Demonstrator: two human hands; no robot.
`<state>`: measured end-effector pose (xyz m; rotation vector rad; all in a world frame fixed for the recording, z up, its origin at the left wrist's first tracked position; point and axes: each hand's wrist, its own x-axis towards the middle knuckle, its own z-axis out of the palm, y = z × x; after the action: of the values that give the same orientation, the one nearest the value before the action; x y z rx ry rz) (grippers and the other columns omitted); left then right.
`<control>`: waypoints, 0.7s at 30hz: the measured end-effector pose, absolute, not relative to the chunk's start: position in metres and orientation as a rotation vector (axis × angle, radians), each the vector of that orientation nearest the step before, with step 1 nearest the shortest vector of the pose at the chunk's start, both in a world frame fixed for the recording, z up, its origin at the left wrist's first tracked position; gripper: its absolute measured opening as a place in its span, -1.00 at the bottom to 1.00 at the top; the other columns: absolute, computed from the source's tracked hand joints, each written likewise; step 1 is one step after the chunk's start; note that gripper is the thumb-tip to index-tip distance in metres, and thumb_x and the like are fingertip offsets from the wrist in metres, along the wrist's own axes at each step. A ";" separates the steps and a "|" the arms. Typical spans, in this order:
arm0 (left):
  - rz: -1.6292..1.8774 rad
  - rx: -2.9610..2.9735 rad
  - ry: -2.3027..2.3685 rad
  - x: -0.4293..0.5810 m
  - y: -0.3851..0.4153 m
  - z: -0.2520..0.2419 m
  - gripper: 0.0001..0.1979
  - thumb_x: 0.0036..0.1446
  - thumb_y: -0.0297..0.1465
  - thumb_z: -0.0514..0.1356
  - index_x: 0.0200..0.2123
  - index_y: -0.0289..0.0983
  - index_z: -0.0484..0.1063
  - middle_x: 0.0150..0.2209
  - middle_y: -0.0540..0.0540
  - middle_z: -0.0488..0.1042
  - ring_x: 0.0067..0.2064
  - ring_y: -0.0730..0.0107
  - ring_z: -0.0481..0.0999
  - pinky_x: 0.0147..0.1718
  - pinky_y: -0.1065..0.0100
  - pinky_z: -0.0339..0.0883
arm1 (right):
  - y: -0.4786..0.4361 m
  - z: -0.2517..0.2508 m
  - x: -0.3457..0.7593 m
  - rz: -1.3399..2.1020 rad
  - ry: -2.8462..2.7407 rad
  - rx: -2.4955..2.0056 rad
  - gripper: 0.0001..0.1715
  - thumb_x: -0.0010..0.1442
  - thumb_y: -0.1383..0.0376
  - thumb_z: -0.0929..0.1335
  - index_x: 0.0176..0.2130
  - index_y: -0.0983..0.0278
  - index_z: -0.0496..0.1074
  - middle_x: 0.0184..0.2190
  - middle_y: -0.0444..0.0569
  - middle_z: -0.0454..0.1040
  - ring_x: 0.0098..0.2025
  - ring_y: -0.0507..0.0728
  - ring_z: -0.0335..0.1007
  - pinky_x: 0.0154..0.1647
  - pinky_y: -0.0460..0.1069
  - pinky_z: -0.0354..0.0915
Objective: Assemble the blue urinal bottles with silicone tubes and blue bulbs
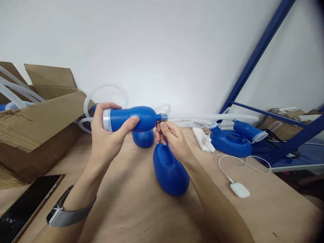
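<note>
As the head camera shows it, the right hand (173,140) has its fingers (162,130) pinched together on the neck (163,117) of a blue plastic bottle (134,118), just where a clear tube (207,117) joins it. The left hand (106,135) is clamped around the bottle's body with the thumb across the top, holding it level above the worktop (126,202). From here, the tube looks fitted to this bottle, though I can't tell how firmly it is seated.

Right beneath my hands, a second blue bottle (143,139) sits almost touching the held one, and a third (169,172) lies near the right wrist. I see no tube on either, so I judge those two still to be done. Farther right, a blue handled bottle (229,143) lies against a blue bottle with a white rim (249,131), beside a white power strip (202,139). A thin white cable (244,161) loops toward a white computer mouse (239,189).

On the left, a mesh-band watch (71,212) circles the left wrist, near a black phone (25,209). A cardboard box (32,135) holding clear tubes (15,89) crowds that side, and a loop of clear tubing (106,98) rises behind the left hand. A blue steel shelf frame (258,57) stands at the far right.
</note>
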<state>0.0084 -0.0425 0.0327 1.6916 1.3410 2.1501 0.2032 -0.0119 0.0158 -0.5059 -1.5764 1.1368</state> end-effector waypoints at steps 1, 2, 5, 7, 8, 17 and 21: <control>2.156 1.672 1.340 0.009 -0.042 0.032 -0.61 -0.01 -0.15 0.52 -0.17 -0.06 0.47 -0.14 -0.02 0.52 -0.17 0.20 0.54 -0.24 0.19 0.44 | -0.011 0.015 0.202 1.135 -1.558 -0.509 -0.45 0.33 -0.17 0.39 -0.35 0.22 0.34 -0.53 -0.16 0.36 -0.52 -0.01 0.21 -0.55 -0.08 0.13; 2.160 1.644 1.339 0.009 -0.042 0.032 -0.60 -0.01 -0.14 0.52 -0.17 -0.07 0.48 -0.14 -0.02 0.52 -0.19 0.21 0.53 -0.25 0.20 0.43 | -0.010 0.013 0.201 1.133 -1.536 -0.513 -0.44 0.33 -0.18 0.39 -0.35 0.22 0.34 -0.53 -0.16 0.36 -0.52 -0.01 0.21 -0.56 -0.09 0.11; 2.155 1.568 1.339 0.012 -0.041 0.029 -0.56 -0.02 -0.10 0.53 -0.16 -0.10 0.48 -0.18 -0.01 0.50 -0.24 0.27 0.50 -0.30 0.24 0.39 | -0.008 0.010 0.198 1.131 -1.470 -0.524 -0.43 0.30 -0.20 0.39 -0.35 0.21 0.33 -0.54 -0.17 0.35 -0.52 -0.01 0.23 -0.58 -0.10 0.07; 2.141 1.545 1.329 0.014 -0.041 0.028 -0.53 -0.03 -0.08 0.53 -0.16 -0.13 0.48 -0.19 -0.01 0.49 -0.26 0.30 0.48 -0.32 0.27 0.37 | -0.007 0.009 0.197 1.134 -1.465 -0.521 -0.42 0.29 -0.21 0.40 -0.35 0.22 0.34 -0.54 -0.17 0.36 -0.52 -0.01 0.24 -0.57 -0.10 0.10; 2.141 1.537 1.321 0.014 -0.041 0.028 -0.52 -0.04 -0.07 0.53 -0.17 -0.14 0.48 -0.19 -0.01 0.48 -0.27 0.32 0.47 -0.32 0.28 0.37 | -0.008 0.009 0.197 1.137 -1.469 -0.519 -0.41 0.29 -0.22 0.40 -0.35 0.22 0.35 -0.54 -0.17 0.36 -0.52 -0.01 0.25 -0.56 -0.09 0.13; 2.136 1.478 1.283 0.014 -0.041 0.028 -0.51 -0.07 -0.07 0.54 -0.16 -0.14 0.48 -0.21 0.00 0.45 -0.29 0.35 0.44 -0.36 0.34 0.35 | -0.006 0.006 0.195 1.120 -1.487 -0.516 -0.39 0.30 -0.25 0.37 -0.32 0.22 0.37 -0.50 -0.14 0.45 -0.49 0.01 0.36 -0.52 -0.08 0.15; 2.147 1.397 1.239 0.012 -0.038 0.028 -0.50 -0.09 -0.09 0.54 -0.17 -0.17 0.47 -0.21 -0.01 0.44 -0.28 0.37 0.44 -0.37 0.37 0.38 | -0.003 0.002 0.195 1.084 -1.599 -0.565 -0.38 0.37 -0.26 0.29 -0.23 0.22 0.42 -0.37 -0.06 0.56 -0.35 0.07 0.51 -0.45 -0.06 0.23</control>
<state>0.0115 -0.0376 0.0275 1.3974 1.2391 2.1471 0.1953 -0.0033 0.0019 -0.5647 -1.5991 1.0836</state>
